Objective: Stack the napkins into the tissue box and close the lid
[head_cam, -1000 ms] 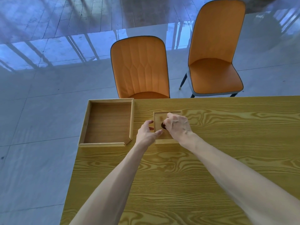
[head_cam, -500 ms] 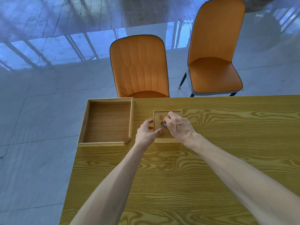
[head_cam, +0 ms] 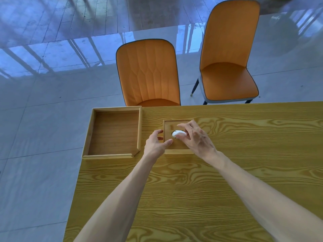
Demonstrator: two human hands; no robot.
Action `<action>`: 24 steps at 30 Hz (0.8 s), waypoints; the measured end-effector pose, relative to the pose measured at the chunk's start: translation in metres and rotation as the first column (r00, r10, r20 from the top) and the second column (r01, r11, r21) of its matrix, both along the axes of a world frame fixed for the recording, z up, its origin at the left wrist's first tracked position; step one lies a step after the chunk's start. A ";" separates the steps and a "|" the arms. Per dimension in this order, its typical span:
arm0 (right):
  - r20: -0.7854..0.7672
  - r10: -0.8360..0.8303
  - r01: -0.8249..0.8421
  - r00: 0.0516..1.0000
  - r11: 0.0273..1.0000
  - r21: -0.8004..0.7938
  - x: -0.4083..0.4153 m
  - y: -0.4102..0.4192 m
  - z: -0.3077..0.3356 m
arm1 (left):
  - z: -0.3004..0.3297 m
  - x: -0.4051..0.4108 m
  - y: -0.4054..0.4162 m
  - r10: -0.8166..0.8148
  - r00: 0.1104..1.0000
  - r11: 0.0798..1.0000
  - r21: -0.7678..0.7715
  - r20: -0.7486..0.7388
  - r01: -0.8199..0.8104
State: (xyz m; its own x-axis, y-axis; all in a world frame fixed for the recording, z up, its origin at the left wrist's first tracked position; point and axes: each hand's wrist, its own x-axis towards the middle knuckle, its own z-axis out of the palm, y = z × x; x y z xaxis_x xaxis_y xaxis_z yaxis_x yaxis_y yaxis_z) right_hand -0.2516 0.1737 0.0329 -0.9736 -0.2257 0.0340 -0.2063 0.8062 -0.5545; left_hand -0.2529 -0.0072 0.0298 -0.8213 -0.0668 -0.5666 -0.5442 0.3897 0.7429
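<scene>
Right hand (head_cam: 195, 138) fingers (head_cam: 180, 136) were pinched narrow on a white napkin (head_cam: 177, 132) tuft at the round hole in the lid (head_cam: 170, 127). Thumb and fingertips covered the right edge of the hole; the rest of the napkin was hidden inside, so how much was stacked couldn't be told. Index finger pointed left across the lid's far half, above the tuft.

Left hand (head_cam: 156, 143) fingers were spread moderately wide, holding nothing closed in them: thumb tip lay on the lid's near-left corner, just left of the tuft, and the other fingers were curled against the box (head_cam: 178, 151) left wall. Looked like a bracing contact, not a grip.

Lid sat flat in the box frame, closed. Box stood on the surface (head_cam: 192, 189) directly under both sets of fingers, square to the surface edge.

Left of the left fingers, near but apart from them: a shallow wooden tray (head_cam: 88, 137), open side at its near-right corner, sitting at the surface's far-left corner.

Beyond the fingers, past the far edge: orange chair (head_cam: 148, 74) pushed up to the surface, second chair (head_cam: 229, 49) to its right, standing back on the glossy floor (head_cam: 35, 110).

Both forearms were bare, coming in from the near edge.
</scene>
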 end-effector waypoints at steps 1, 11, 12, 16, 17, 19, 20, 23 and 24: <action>-0.005 0.000 0.000 1.000 1.000 0.017 0.000 -0.002 0.000 | 0.000 0.000 0.000 -0.002 1.000 1.000 0.000 -0.002 0.002; -0.065 -0.151 0.146 0.986 0.987 -0.071 0.004 -0.008 -0.010 | 0.000 0.000 0.000 -0.005 1.000 1.000 -0.007 -0.007 0.005; -0.057 -0.164 0.158 0.985 0.983 -0.097 0.005 -0.007 -0.011 | 0.000 0.000 0.000 -0.005 1.000 1.000 -0.007 -0.006 0.005; -0.032 -0.183 0.175 0.983 0.969 -0.175 0.007 -0.006 -0.013 | -0.002 -0.001 0.000 -0.006 1.000 1.000 -0.009 -0.010 0.006; -0.030 -0.181 0.172 0.983 0.967 -0.190 0.007 -0.006 -0.013 | -0.002 -0.001 0.000 -0.005 1.000 1.000 -0.010 -0.012 0.004; -0.037 -0.174 0.162 0.984 0.963 -0.216 0.009 -0.005 -0.014 | -0.002 -0.001 0.000 -0.002 1.000 1.000 -0.009 -0.009 0.002; -0.043 -0.170 0.157 0.984 0.962 -0.224 0.010 -0.005 -0.013 | -0.002 -0.001 0.000 0.000 1.000 1.000 -0.009 -0.004 0.000; -0.066 -0.154 0.134 0.986 0.961 -0.244 0.011 -0.003 -0.016 | -0.003 -0.001 0.000 0.003 1.000 1.000 -0.005 0.005 -0.003; -0.070 -0.149 0.128 0.986 0.962 -0.242 0.012 -0.002 -0.017 | -0.002 0.000 0.000 0.004 1.000 1.000 -0.002 0.004 -0.004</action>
State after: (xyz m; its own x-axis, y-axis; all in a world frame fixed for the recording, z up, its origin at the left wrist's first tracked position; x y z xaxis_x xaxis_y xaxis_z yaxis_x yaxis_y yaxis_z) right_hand -0.2398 0.1713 0.0164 -0.9857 -0.0641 0.1557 -0.1575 0.6786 -0.7174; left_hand -0.2532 -0.0068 0.0276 -0.8185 -0.0707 -0.5701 -0.5489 0.3890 0.7398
